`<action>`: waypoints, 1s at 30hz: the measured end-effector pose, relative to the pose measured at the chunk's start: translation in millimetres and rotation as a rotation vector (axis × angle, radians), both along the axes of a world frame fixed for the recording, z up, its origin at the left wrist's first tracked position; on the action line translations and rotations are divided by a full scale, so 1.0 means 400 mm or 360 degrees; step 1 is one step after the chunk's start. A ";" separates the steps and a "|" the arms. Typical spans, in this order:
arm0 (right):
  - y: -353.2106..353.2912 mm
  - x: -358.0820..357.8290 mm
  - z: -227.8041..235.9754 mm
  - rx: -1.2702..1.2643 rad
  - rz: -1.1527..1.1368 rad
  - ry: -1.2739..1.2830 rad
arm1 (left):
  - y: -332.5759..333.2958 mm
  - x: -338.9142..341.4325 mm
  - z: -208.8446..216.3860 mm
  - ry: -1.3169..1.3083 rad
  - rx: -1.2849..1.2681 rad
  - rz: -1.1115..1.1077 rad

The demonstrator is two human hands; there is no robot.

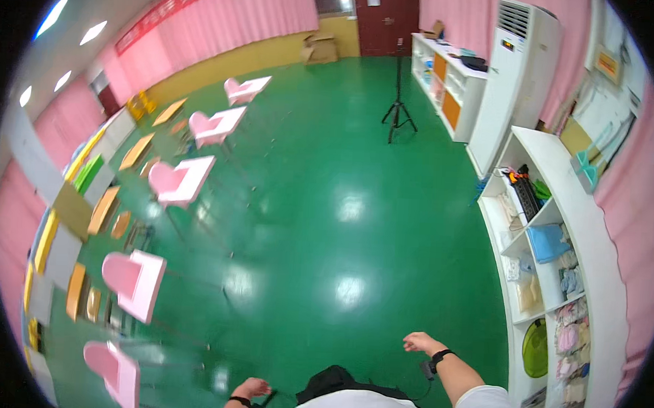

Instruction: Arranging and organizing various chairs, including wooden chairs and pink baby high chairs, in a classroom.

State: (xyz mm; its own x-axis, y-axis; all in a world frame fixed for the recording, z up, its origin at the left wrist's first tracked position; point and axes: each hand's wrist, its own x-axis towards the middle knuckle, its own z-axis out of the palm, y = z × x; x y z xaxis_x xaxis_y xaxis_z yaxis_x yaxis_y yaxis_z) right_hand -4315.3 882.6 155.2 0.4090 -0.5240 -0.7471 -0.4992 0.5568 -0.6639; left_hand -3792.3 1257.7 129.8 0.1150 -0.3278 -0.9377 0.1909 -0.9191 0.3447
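Observation:
My right hand point(423, 344) hangs in the air in front of my body, a black band point(444, 354) round its wrist. Its fingers are loosely bent and nothing shows in them. Lower down, my left hand point(254, 387) is also empty, with slack fingers and a black wristband point(241, 401). A small dark box point(428, 368) with a thin cable hangs beside the right wrist. Neither hand touches the furniture. Nearest to the right hand is a white cubby shelf point(508, 285); pink chairs with tray tops, such as one chair point(113, 373), stand off to the left.
A green floor point(320, 204) runs through the middle. Several pink chairs line the left, with small wooden desks point(104, 210) beyond. Far ahead stands a black tripod point(397, 112). Along the right are a tall white air conditioner point(496, 87) and a low cabinet point(459, 108). A cardboard box point(320, 49) lies by the far wall.

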 end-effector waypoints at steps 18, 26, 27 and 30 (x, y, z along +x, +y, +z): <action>-1.011 -0.373 0.111 -0.0009 -0.1439 0.0237 | -2.286 -0.190 0.157 -0.0387 -0.1236 -0.0887; -1.766 -0.429 0.010 0.0148 -0.1285 0.0277 | -2.918 -0.183 0.150 -0.0298 -0.0938 -0.1246; -1.886 -0.393 0.019 0.0073 -0.1185 0.0292 | -2.932 -0.119 0.087 -0.0250 -0.0805 -0.1085; -2.307 -0.254 0.112 -0.0161 -0.0902 0.0180 | -3.008 0.032 0.081 -0.0650 -0.0648 -0.0984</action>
State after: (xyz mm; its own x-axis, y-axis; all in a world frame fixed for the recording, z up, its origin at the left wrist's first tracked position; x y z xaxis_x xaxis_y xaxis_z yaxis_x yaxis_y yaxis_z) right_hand -4416.9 -40.1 200.2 -0.0350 -0.7086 -0.7048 -0.2127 0.6943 -0.6875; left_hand -3779.4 54.6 162.3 0.1082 -0.7464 -0.6566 -0.5170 -0.6064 0.6041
